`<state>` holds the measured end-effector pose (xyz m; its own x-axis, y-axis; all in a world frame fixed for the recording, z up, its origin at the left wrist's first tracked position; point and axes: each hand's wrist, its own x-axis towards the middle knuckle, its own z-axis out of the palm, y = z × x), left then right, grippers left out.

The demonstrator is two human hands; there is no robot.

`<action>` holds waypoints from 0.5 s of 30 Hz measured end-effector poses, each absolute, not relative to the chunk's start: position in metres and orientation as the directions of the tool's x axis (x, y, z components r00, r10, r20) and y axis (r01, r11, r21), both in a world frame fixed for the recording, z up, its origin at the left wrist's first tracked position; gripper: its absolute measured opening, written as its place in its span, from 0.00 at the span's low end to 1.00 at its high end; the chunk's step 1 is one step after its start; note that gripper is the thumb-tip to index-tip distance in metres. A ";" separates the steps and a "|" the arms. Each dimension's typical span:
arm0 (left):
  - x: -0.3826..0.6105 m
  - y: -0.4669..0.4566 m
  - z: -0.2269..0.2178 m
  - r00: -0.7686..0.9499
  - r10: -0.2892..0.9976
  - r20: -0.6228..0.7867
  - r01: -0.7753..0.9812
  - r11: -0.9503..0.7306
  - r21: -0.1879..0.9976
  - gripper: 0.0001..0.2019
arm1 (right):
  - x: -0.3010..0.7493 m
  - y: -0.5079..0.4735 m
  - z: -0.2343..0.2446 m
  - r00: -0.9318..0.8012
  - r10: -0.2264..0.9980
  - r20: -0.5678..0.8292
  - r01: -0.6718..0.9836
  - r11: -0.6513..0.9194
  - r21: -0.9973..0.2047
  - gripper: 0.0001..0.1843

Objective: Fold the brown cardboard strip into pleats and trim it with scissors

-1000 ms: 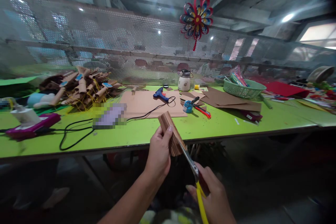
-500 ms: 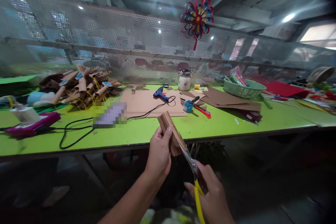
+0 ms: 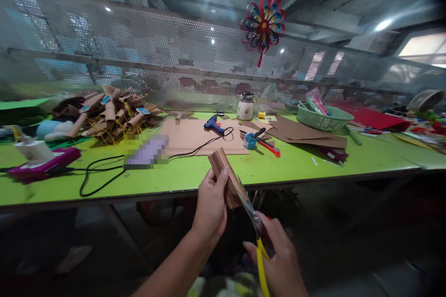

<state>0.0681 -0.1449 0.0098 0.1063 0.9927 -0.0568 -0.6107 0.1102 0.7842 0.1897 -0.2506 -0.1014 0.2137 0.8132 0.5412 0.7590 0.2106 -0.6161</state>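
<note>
My left hand (image 3: 213,199) is closed round a brown piece of corrugated cardboard (image 3: 223,171), thumb on top of its ridged face. The piece is tilted in front of the table's near edge. In my right hand (image 3: 280,250) are yellow-handled scissors (image 3: 256,222), their metal blades pointing up and left. The blades lie at the right edge of the cardboard, slightly apart. A red part shows behind my right fingers. Part of the right fingers' grip on the handles is hidden.
On the green table (image 3: 195,181) lie brown cardboard sheets (image 3: 184,134) with a blue glue gun (image 3: 213,124) on them. A red utility knife (image 3: 270,148), a blue-labelled jar (image 3: 249,141) and a green basket (image 3: 324,120) stand right. Cardboard pieces (image 3: 109,113) are piled left, near a purple power strip (image 3: 45,164).
The scissor blades have parted slightly at the cardboard's right edge, one tip now showing apart from it. My left hand and the cardboard have hardly moved.
</note>
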 end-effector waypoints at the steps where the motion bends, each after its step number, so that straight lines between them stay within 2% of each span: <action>1: 0.068 -0.145 0.009 0.104 0.993 -0.059 -0.610 0.110 0.785 0.18 | 0.190 -0.251 -0.102 0.212 0.816 0.537 0.757 0.210 -0.618 0.29; 15: 0.068 -0.146 0.004 0.100 0.994 -0.037 -0.608 0.090 0.789 0.17 | 0.188 -0.249 -0.103 0.201 0.812 0.548 0.781 0.205 -0.590 0.27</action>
